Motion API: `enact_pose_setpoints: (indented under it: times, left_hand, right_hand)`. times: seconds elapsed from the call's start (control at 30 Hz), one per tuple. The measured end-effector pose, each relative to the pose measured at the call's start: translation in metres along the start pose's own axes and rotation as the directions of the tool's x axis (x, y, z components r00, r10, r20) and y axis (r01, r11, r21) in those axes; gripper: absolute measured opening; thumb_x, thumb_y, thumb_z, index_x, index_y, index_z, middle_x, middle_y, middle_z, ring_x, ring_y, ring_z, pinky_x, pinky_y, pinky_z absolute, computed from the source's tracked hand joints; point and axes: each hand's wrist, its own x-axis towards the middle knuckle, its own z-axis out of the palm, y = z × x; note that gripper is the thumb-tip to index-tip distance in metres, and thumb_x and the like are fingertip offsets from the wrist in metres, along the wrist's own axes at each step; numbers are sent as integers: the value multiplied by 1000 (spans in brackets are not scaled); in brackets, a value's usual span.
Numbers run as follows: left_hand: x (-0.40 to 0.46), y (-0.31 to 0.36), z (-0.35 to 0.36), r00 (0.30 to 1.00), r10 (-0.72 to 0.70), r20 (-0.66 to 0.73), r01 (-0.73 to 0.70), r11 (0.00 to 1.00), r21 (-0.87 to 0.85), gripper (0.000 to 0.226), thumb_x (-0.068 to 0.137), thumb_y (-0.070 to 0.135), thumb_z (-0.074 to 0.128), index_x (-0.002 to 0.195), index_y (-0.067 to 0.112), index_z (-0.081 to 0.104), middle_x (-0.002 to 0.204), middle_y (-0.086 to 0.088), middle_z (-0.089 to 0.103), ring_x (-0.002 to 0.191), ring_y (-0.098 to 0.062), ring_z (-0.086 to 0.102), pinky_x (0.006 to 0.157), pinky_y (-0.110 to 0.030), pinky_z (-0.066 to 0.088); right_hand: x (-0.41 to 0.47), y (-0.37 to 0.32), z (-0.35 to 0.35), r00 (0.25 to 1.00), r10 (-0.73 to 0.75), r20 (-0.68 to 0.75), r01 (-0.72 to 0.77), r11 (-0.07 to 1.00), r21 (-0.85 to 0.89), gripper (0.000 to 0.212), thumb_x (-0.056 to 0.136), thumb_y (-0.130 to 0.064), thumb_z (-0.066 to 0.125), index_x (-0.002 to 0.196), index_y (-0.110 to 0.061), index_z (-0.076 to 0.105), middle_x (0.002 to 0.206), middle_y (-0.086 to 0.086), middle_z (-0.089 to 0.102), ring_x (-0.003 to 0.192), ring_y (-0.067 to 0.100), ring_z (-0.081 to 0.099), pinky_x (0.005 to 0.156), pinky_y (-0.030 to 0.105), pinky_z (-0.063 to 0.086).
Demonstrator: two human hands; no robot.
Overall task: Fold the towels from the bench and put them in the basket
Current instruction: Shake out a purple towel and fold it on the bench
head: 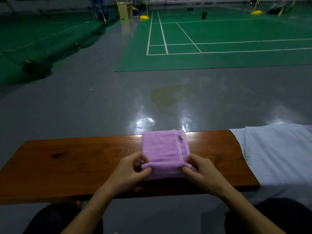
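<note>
Main risk: the pink towel (164, 147) is already a thick stack, and the near edge is only curled over, not laid flat, so if either pinch lets go early the roll likely springs back and the fold goes skewed. Second risk: the far edge sits at or slightly past the far lip of the bench (84, 156), so a push away from the body could slide it off onto the floor. Uneven pull between the hands would twist the corners out of line. Basket not in view, so can't judge the carry path. A white towel (278, 149) lies draped over the bench at the right of the frame, still unfolded. Position: pink towel is centre frame, lower middle, flat on the bench. Left hand (133, 171) pinches the near-left corner of the rolled edge, thumb on top, fingers curled under the fold. Right hand (200, 173) pinches the near-right corner the same way. Both hands are grasping cloth, neither is released; the rolled edge spans between them.
</note>
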Motion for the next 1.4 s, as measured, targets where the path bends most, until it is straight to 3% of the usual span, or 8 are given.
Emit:
enact_pose_setpoints:
  times: [0.2, 0.4, 0.53, 0.7, 0.87, 1.0, 1.13, 1.4]
  left_hand:
    - [-2, 2, -2, 986, -124, 112, 151, 949, -277, 17, 94, 17, 78, 106, 18, 66, 73, -7, 70, 74, -20, 64, 66, -33, 50]
    - [1, 11, -4, 965, -161, 207, 222, 920, -322, 52, 79, 24, 92, 127, 23, 71, 121, 2, 76, 113, -17, 73, 91, -34, 61]
    - [8, 11, 0, 988, -133, 78, 150, 938, -312, 23, 91, 12, 80, 114, 15, 77, 110, -3, 79, 106, -21, 75, 83, -36, 63]
    - [19, 14, 3, 987, -159, -14, 144, 926, -348, 13, 99, 23, 71, 108, 17, 77, 104, -4, 79, 97, -21, 76, 71, -33, 60]
    - [31, 12, 4, 978, -192, -86, 152, 927, -343, 11, 101, 22, 69, 108, 20, 77, 101, -3, 79, 91, -19, 75, 67, -32, 59]
    - [42, 11, 3, 968, -199, -150, 141, 934, -328, 11, 101, 19, 69, 107, 21, 76, 98, -1, 78, 88, -16, 74, 64, -28, 57]
    - [51, 10, 4, 958, -207, -200, 133, 934, -330, 7, 99, 21, 70, 103, 20, 76, 97, -1, 78, 85, -13, 72, 63, -25, 55]
    - [72, 3, 7, 949, -222, -224, 136, 929, -344, 6, 100, 20, 70, 102, 17, 75, 96, -5, 78, 84, -11, 73, 63, -25, 55]
  right_hand:
    - [-1, -3, -4, 987, 161, 17, -160, 963, 217, 14, 94, -33, 75, 88, -22, 78, 90, -11, 77, 86, 9, 72, 74, 32, 59]
    - [3, -13, -9, 892, 382, 242, -448, 667, 596, 31, 94, -43, 73, 106, -17, 83, 109, 6, 80, 103, 27, 77, 98, 51, 60]
    - [4, -13, -26, 871, 243, 428, -487, 552, 677, 51, 86, -26, 86, 133, -15, 69, 132, 12, 71, 117, 33, 72, 102, 54, 56]
    - [8, -10, -31, 924, 195, 330, -343, 803, 487, 83, 75, -8, 94, 146, -27, 56, 141, 1, 60, 117, 18, 70, 90, 38, 63]
    - [15, -16, -32, 970, 179, 163, -226, 911, 346, 51, 91, -12, 77, 136, -33, 62, 129, -8, 63, 108, 12, 70, 85, 31, 64]
    - [29, -18, -27, 967, 245, 63, -239, 801, 549, 26, 100, -33, 68, 122, -21, 74, 112, 0, 78, 103, 18, 75, 93, 47, 63]
    - [37, -12, -31, 980, 121, 157, -190, 801, 568, 63, 79, -28, 93, 136, -25, 65, 127, -2, 74, 116, 18, 72, 96, 40, 61]
    - [63, -1, -20, 952, 242, -187, -132, 877, 462, 22, 95, -31, 75, 116, -22, 76, 102, -9, 79, 94, 6, 75, 75, 27, 63]
